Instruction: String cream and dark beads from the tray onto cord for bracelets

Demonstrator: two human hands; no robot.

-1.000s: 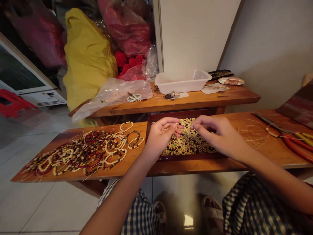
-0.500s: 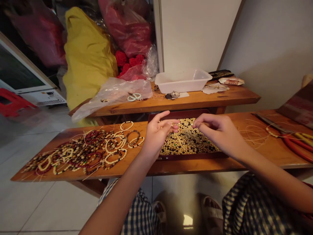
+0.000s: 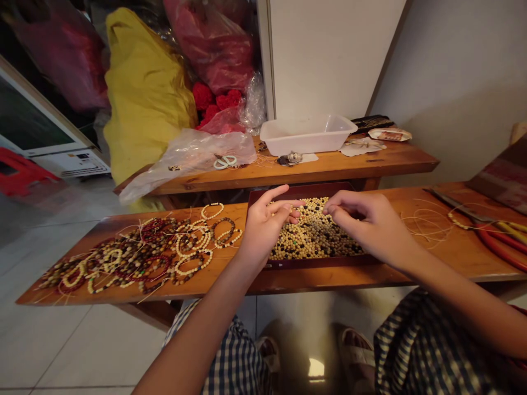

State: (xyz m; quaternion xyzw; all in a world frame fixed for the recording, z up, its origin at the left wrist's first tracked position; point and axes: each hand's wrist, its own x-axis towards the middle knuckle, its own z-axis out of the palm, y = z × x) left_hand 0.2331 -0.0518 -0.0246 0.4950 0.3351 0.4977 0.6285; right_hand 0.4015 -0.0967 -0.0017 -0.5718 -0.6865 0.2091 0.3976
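Observation:
Over the left part of a dark red tray (image 3: 288, 264), my left hand (image 3: 269, 222) has its thumb pressed to the lower fingers, with small pale beads at the fingertips and the index finger stretched out. My right hand (image 3: 364, 222) is above the tray's right part, thumb and index finger pinched together; what they hold is too small to make out. A gap separates the two hands. Loose cream and dark beads (image 3: 313, 236) fill the tray. To the left lies a heap of beaded bracelets (image 3: 135, 255) in cream, brown and dark red.
Behind, a second wooden bench (image 3: 247, 178) bears a white plastic tub (image 3: 307, 137), pale-handled scissors (image 3: 225, 162) and a clear plastic bag (image 3: 193, 153). At the right are loose cord (image 3: 428, 225), red-handled pliers (image 3: 494, 247) and a cardboard box (image 3: 504, 175).
Both hands keep nearly the same poses over the tray. The camera view has shifted very slightly.

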